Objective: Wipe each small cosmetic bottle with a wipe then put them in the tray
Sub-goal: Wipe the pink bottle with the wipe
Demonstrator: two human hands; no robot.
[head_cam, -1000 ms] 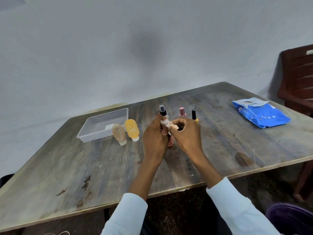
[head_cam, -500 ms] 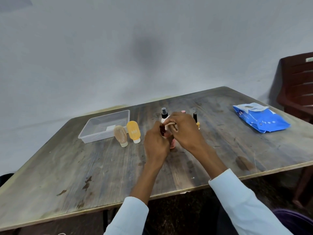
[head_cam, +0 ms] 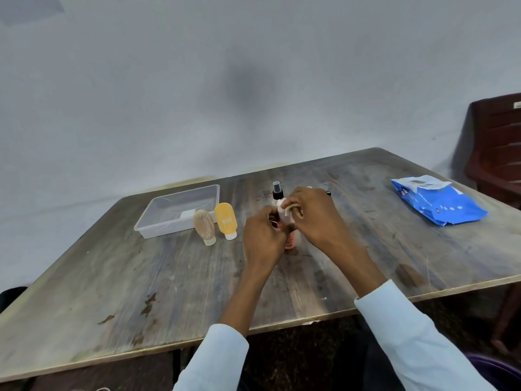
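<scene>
Now the right hand (head_cam: 313,218) has slid its pinched wipe (head_cam: 284,214) up, seemingly over the shoulder of the spray bottle (head_cam: 277,193); the left hand (head_cam: 262,238) grips it, tray (head_cam: 158,225) at ten o'clock.

Pale blue long sleeves (head_cam: 417,334), bare hands (head_cam: 262,238)

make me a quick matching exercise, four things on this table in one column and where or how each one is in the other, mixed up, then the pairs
Things:
1. spray bottle
2. orange tube
3. clear tray
4. blue wipes pack

Places or states:
A. far right of the table, lying flat
B. held between both hands, a wipe against it
C. standing on its cap beside a beige tube
D. far left, no bottles in it

Pairs: 1-B, 2-C, 3-D, 4-A
</scene>
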